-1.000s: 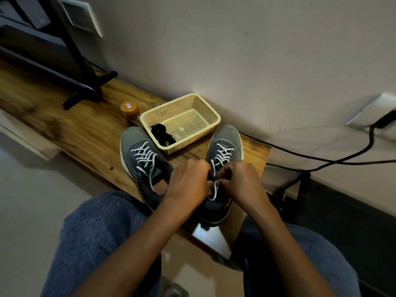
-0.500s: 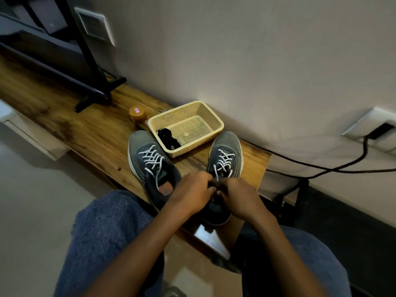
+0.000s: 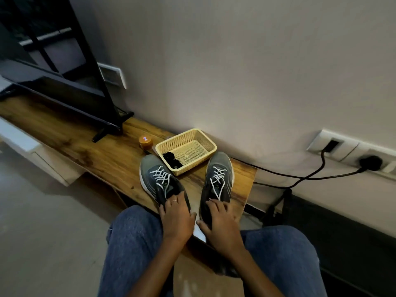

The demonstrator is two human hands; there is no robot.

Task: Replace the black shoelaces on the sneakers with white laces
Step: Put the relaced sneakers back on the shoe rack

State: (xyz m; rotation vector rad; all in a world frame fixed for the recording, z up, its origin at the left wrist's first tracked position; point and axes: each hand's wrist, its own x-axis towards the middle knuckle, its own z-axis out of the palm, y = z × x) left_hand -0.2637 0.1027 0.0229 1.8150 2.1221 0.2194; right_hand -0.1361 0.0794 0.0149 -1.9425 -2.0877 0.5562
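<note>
Grey sneakers: left shoe (image 3: 159, 181) and right shoe (image 3: 218, 181) stand side by side on the wooden shelf (image 3: 85, 144), toes at the basket (image 3: 186, 151), both with white laces (image 3: 216, 179).
Black laces (image 3: 171, 160): bundled in the basket's near-left corner.
Left hand (image 3: 176, 217): fingers spread, resting on the left shoe's heel.
Right hand (image 3: 219, 220): fingers spread, resting on the right shoe's heel.
Hands: apart.
Orange jar (image 3: 145, 142): just left of the basket.
</note>
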